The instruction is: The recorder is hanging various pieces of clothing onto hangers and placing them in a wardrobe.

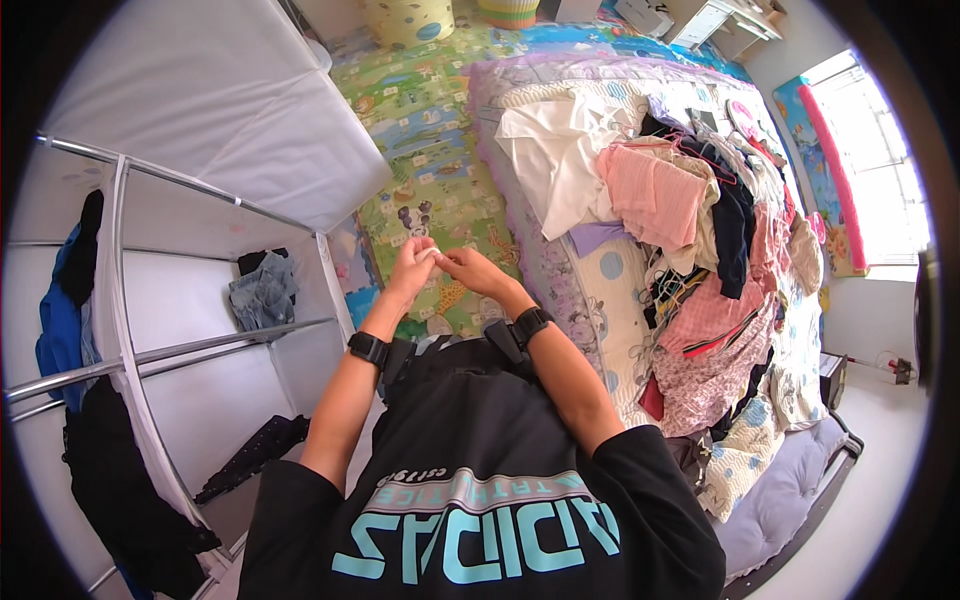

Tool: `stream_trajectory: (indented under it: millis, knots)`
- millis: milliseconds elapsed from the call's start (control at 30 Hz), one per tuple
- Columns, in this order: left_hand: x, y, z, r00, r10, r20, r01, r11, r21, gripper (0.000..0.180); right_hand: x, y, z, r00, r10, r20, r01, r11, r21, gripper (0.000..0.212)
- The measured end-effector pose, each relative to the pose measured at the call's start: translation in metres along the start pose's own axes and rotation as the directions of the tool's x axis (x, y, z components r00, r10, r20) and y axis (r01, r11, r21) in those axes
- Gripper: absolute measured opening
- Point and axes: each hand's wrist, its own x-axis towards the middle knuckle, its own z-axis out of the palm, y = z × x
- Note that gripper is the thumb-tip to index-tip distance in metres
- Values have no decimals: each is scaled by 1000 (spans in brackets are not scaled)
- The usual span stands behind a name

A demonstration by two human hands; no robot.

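Note:
My left hand (411,268) and my right hand (470,271) meet in front of my body, above the patterned floor mat (420,160). Both have curled fingers, with the fingertips pressed together around a small pale spot. Whether anything lies between them is too small to make out. To the right, a white garment (550,155) is spread on the bed (610,270). Beside it lie a folded pink garment (655,195) and a heap of mixed clothes (715,310). Neither hand touches the clothes.
On my left stands a metal-framed fabric wardrobe (170,360) with its front cover (230,110) thrown back. Folded jeans (265,290), a black garment (130,480) and a blue garment (62,310) are in it. Bins (408,20) stand at the far end, and a window (865,150) is at right.

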Motion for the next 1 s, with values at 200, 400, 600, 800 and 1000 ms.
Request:
stream_trajectory:
  millis: [200, 400, 600, 800, 1000]
  knots:
    - [-19, 32, -9, 999, -38, 35, 39, 999, -38, 42, -11, -24, -15, 996, 68, 52, -76, 983, 170, 39]
    - [-31, 50, -12, 989, -84, 119, 99, 987, -129, 51, -17, -29, -17, 997, 44, 63, -56, 977, 208, 38]
    - [-34, 57, -19, 998, 67, 0, -66, 986, 156, 41, -13, -41, -16, 994, -54, -100, 45, 995, -93, 30]
    - [-32, 65, -8, 984, 156, -89, -151, 987, 61, 36, -16, -68, -10, 839, -425, -341, 237, 848, -474, 27]
    - [-26, 76, -4, 996, 5, 84, 52, 741, -670, 39, -14, -94, -1, 612, -749, -254, 337, 538, -773, 29]
